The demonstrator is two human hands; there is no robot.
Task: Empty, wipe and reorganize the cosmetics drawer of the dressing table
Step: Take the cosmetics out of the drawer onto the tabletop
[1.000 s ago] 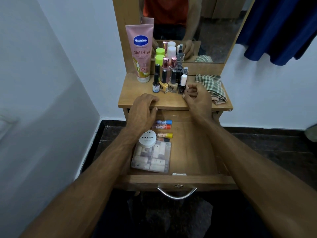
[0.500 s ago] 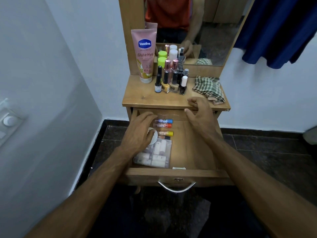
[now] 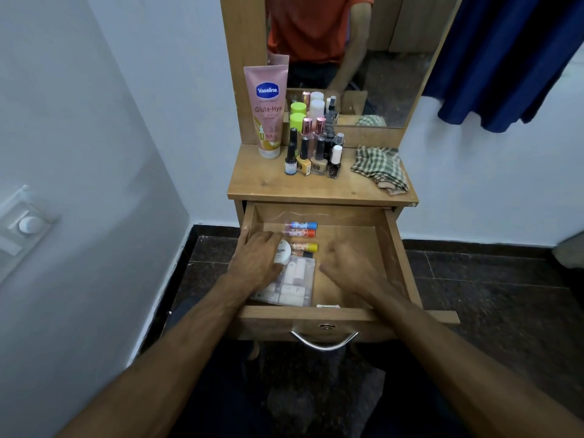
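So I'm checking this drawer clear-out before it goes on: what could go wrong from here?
The left hand is over the white jar and clear pouch; a hasty grab might scatter the lip balms beside them. The tabletop already holds a tight cluster of polish bottles, so setting more down could topple them. The drawer sits far out.

Wooden drawer [image 3: 392, 248] pulled open | white round jar [image 3: 282, 252], clear pouch [image 3: 292, 284], four lip-balm tubes [image 3: 301, 234] at left
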